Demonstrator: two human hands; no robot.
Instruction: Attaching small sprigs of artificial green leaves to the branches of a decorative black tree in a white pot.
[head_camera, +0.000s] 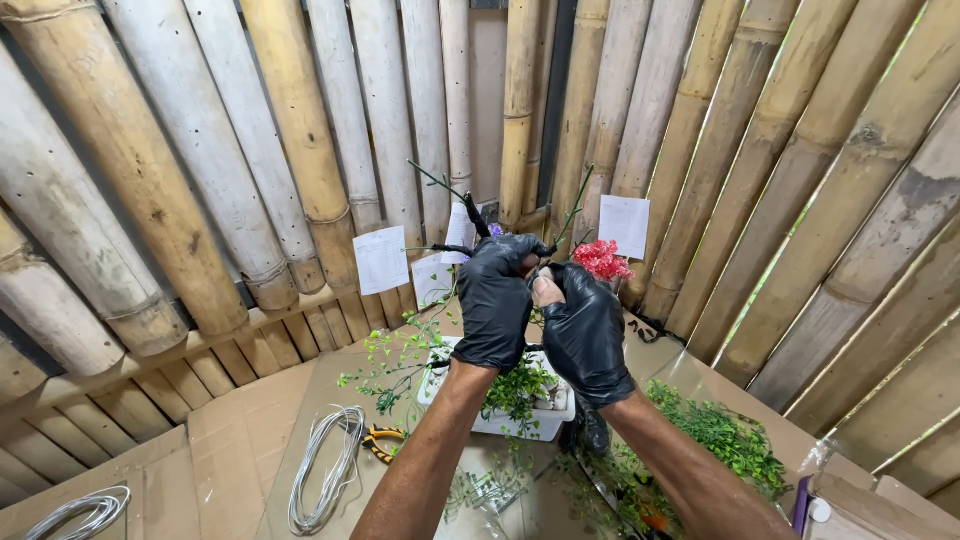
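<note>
I look down on both hands raised in the middle of the frame, each in a black glove. My left hand (497, 298) is curled shut around the dark branch (470, 212) of a small artificial tree, its fingers pressed together near the top of the trunk. My right hand (585, 330) sits just beside it, touching it, thumb and fingers pinched on something thin at the same spot; a bare fingertip shows through a tear in the glove, and I cannot tell exactly what is pinched, though it seems to be a wire or twig.

The tree stands in a white rectangular pot (520, 420) below my wrists, in the lower centre. Green leafy sprigs (400, 365) already hang on its left side, while the upper branches are bare and dark, so I judge the dressing of the tree partly done, with the top left to cover.

A cluster of red blossoms (603, 260) sits just right of my hands. A pile of loose green foliage (722, 440) lies at lower right. A coil of silver wire (325, 470) and yellow-handled pliers (383, 440) rest on the cardboard (240, 450) at lower left. Bamboo poles (300, 130) form the wall behind, with paper sheets (381, 259) pinned to it.
</note>
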